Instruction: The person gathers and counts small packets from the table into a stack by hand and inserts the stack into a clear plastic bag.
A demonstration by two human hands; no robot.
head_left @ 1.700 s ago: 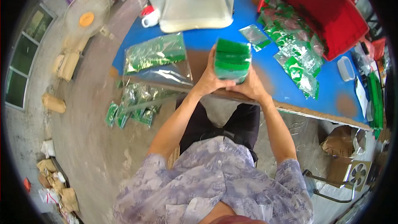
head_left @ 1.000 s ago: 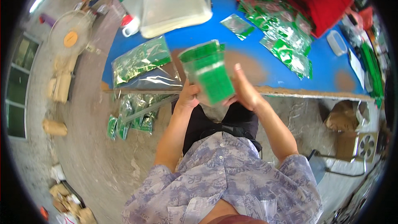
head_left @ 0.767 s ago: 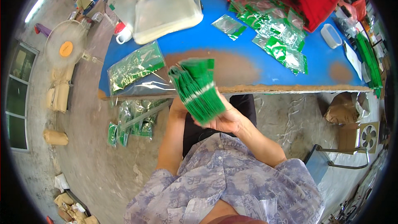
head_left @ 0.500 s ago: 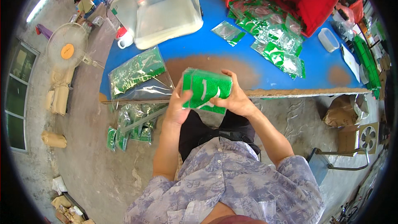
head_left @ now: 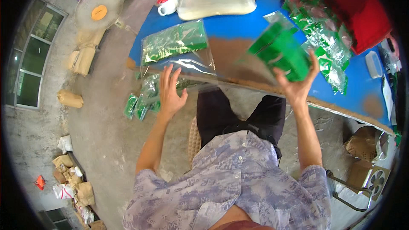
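Grey floor (head_left: pixel 106 145) surrounds a blue tabletop (head_left: pixel 234 27) with worn brown patches, and a fan (head_left: pixel 99 12) stands at ten o'clock. Toward two o'clock, the right hand (head_left: pixel 298 87) holds the green stack (head_left: pixel 283 53), its thumb along the near side and its fingers at the right edge, pinching it between them; motion blurs the stack, which tilts above the tabletop. At nine o'clock the left hand (head_left: pixel 171 98) holds nothing, its fingers spread, tips pointing to twelve beside the lower part of a clear bag (head_left: pixel 177 42); I cannot tell whether they touch it. Green contents fill the bag's far part. A pale tub (head_left: pixel 217 0) sits at twelve, with a white cup (head_left: pixel 167 6) just beside it at eleven. Farther out at two, loose packets (head_left: pixel 324 38) spill from a tipped red bin (head_left: pixel 368 17).
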